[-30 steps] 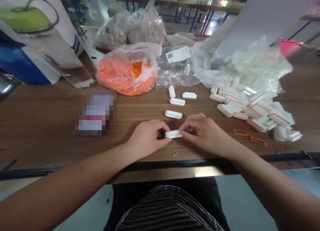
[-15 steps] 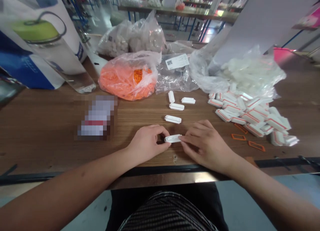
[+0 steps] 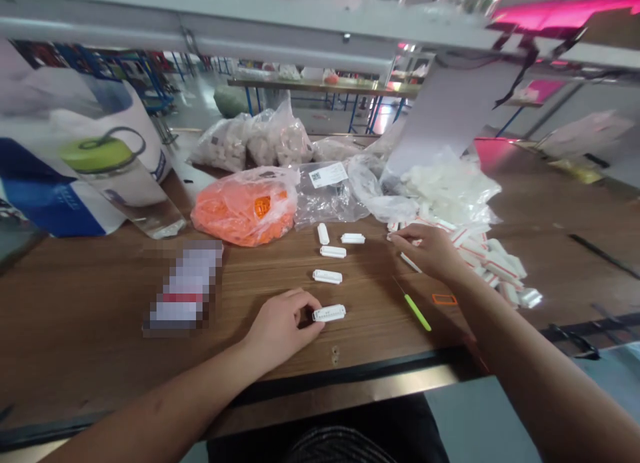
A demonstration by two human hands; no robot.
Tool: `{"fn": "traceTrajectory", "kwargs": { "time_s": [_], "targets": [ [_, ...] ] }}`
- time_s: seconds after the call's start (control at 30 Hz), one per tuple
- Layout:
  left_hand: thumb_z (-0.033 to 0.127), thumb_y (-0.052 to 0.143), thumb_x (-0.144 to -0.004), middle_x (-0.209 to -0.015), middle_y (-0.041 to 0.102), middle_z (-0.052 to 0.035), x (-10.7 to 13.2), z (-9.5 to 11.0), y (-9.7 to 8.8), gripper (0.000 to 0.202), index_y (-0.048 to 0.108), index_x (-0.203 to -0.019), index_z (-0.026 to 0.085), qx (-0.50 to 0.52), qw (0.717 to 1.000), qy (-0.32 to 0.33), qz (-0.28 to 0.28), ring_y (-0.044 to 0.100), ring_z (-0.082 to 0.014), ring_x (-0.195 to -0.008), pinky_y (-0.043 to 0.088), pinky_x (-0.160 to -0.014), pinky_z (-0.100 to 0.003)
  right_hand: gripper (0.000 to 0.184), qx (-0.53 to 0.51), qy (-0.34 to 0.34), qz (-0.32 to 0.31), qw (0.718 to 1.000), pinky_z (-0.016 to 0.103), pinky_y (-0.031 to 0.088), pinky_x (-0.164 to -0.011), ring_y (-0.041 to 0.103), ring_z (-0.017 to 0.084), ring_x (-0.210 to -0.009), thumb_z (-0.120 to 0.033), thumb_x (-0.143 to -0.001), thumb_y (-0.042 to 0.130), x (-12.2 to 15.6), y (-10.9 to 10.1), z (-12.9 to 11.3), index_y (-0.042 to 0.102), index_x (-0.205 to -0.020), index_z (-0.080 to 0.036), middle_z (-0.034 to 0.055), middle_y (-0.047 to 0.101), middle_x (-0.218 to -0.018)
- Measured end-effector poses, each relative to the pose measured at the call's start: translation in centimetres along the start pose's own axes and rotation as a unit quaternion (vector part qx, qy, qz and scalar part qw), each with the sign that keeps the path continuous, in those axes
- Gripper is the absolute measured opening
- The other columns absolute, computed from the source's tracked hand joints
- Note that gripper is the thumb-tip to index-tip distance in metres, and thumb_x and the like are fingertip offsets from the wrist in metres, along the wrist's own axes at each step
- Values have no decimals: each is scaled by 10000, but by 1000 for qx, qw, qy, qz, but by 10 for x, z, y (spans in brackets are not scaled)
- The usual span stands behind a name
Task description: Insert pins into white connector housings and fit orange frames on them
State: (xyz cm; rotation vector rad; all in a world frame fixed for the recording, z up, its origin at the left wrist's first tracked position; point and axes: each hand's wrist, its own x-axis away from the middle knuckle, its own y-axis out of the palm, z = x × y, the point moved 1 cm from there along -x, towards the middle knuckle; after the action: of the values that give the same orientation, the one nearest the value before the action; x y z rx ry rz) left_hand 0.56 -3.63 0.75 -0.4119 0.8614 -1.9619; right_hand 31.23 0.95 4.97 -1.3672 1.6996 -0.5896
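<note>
Bags [image 3: 245, 213] behind pieces [image 3: 331, 313]; green tool [image 3: 417, 313] nearby

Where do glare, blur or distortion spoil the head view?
Head view: glare on the table's front edge and clear bag; far bench soft; item at left pixelated; green-lidded bottle leaning, probably lens distortion; nearest white part has unreadable markings.

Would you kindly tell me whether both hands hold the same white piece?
No, the left hand pinches the white piece while the right hand is by the pile.
</note>
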Motion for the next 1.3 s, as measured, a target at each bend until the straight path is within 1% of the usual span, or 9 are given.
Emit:
{"fn": "traceTrajectory", "kwargs": {
  "time_s": [0.23, 0.4, 0.67, 0.8, 0.87, 0.93, 1.07, 1.17, 1.3],
  "targets": [
    [213, 648, -770, -681, 514, 41, 2, -1, -1, 87, 680, -851, 208, -14, 1000, 23, 8, 454, -96, -549, 343, -563, -218, 241, -86, 83, 237, 964, 348, 511, -708, 666, 208, -714, -376, -799, 579, 6, -7, 23, 742, -787, -198, 51, 728, -748],
    [200, 617, -792, -777, 586, 23, 2, -2, -1, 101, 664, -881, 204, -13, 999, 29, 5, 438, -82, -534, 357, -560, -214, 223, -55, 71, 268, 959, 356, 500, -699, 631, 196, -667, -331, -832, 555, 13, -9, 31, 728, -787, -197, 42, 685, -703],
    [192, 594, -815, -730, 535, 32, 1, 4, -4, 106, 666, -891, 200, -25, 999, 20, 5, 444, -90, -557, 360, -575, -216, 279, 3, -20, 113, 993, 332, 522, -702, 655, 187, -716, -373, -887, 507, 10, -1, 17, 721, -902, -195, 65, 714, -840],
    [195, 598, -807, -721, 540, 32, 0, 3, -4, 124, 674, -904, 206, -24, 1000, 9, -4, 455, -98, -568, 363, -578, -220, 312, 85, -36, 38, 995, 408, 490, -860, 646, 261, -966, -326, -843, 532, -38, -16, 24, 710, -1068, -202, 103, 723, -1009],
    [199, 582, -819, -760, 568, 25, 0, 3, -4, 129, 673, -910, 207, -16, 1000, 7, -10, 454, -95, -567, 366, -577, -221, 530, 133, -43, -5, 990, 483, 425, -957, 564, 338, -1143, -362, -747, 655, -69, -17, 30, 632, -1248, -191, 141, 661, -1224],
    [200, 571, -827, -782, 584, 21, -1, 3, -5, 129, 671, -908, 208, -9, 1000, 5, -13, 453, -94, -564, 367, -572, -220, 713, 173, -52, -58, 982, 517, 396, -961, 535, 392, -1171, -373, -647, 748, -92, -12, 35, 590, -1307, -154, 183, 627, -1282],
    [199, 577, -823, -781, 592, 17, -1, 3, -6, 119, 666, -903, 205, 2, 1000, -4, -21, 468, -96, -565, 381, -577, -221, 426, 222, -97, -138, 960, 477, 338, -984, 579, 344, -1095, -262, -747, 645, -96, 3, 36, 684, -1153, -142, 174, 714, -1074],
    [202, 570, -828, -788, 597, 12, -1, 3, -6, 128, 670, -907, 207, 1, 1000, -4, -28, 460, -93, -552, 376, -563, -222, 248, 228, -138, -185, 946, 430, 335, -977, 616, 294, -1005, -331, -798, 611, -77, 4, 31, 740, -928, -165, 136, 730, -920],
    [191, 569, -824, -760, 580, 21, -2, 3, -5, 139, 676, -909, 217, -7, 999, -4, -33, 449, -91, -544, 371, -557, -218, 389, 217, -136, -209, 944, 342, 403, -891, 647, 213, -881, -402, -926, 430, -72, -7, 31, 735, -815, -186, 90, 729, -847]
  ]
}}
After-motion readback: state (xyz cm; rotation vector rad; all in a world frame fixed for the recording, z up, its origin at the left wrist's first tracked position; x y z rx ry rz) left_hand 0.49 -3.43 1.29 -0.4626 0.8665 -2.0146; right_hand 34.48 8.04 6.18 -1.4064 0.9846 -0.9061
